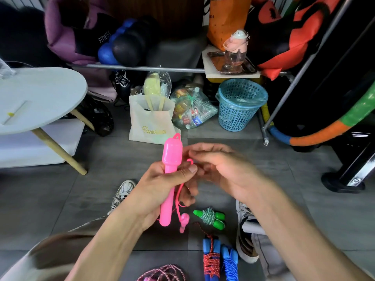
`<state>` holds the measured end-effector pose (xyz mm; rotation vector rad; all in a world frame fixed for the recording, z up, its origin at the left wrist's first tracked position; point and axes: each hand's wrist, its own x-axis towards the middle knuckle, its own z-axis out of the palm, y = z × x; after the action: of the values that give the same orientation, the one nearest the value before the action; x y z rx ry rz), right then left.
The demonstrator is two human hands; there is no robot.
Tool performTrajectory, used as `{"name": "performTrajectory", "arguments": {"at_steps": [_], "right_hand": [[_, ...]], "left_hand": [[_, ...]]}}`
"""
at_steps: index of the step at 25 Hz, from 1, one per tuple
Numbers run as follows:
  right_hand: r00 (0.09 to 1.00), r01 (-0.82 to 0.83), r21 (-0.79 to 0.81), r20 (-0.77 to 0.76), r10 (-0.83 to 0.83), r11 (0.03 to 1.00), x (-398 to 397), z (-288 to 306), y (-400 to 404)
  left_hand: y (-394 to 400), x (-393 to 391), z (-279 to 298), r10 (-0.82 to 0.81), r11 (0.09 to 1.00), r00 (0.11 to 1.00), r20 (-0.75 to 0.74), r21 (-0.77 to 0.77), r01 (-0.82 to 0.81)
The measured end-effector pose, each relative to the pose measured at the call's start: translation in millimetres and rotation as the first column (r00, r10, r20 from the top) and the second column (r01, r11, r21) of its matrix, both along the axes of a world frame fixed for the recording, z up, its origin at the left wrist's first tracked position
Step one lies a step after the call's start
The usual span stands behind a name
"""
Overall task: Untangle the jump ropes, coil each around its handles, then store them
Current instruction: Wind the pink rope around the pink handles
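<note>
Your left hand [162,185] grips the pink handle [170,179] near-upright, bulb end up; right hand [225,169] fingers curled, pinching its pink cord [189,160]

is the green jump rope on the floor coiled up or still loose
Coiled. The green jump rope lies on the floor with its cord wound tightly round both green handles, bundled side by side; no loose length trails out.

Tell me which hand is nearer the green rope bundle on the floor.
Right. The right hand hangs above the green rope bundle, pinching the pink cord. The left hand grips the pink handle, up and to the bundle's left, slightly farther in the picture.
</note>
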<state>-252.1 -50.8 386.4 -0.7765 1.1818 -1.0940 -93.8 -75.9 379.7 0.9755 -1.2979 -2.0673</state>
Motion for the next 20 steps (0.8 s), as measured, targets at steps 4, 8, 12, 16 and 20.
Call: {"name": "performTrajectory", "arguments": {"at_steps": [4,8,12,16,20], "right_hand": [[0.92,-0.274,-0.058,-0.307,0.244,0.96,-18.4,8.6,2.4],[0.942,0.025,-0.123,-0.329,-0.064,0.992,-42.7,13.3,1.2],[0.723,0.611,-0.204,-0.251,-0.644,0.765,-75.8,10.5,-3.8],[0.794,0.574,0.062,-0.287,-0.536,0.816,-54.6,3.8,-5.1],[0.997,-0.055,0.348,0.064,0.034,0.936,-8.2,8.0,1.4]], "left_hand": [[-1.5,6.4,1.2,-0.029,0.999,0.999,-0.017,0.016,0.029],[0.6,7.7,4.7,-0.057,0.997,0.998,-0.039,0.041,0.059],[1.9,9.6,7.4,-0.047,0.997,0.998,-0.051,0.052,0.05],[2.3,9.1,10.1,-0.017,0.996,0.998,-0.068,0.085,0.023],[3.6,5.9,11.3,-0.015,0.989,0.995,-0.094,0.146,0.029]]}}
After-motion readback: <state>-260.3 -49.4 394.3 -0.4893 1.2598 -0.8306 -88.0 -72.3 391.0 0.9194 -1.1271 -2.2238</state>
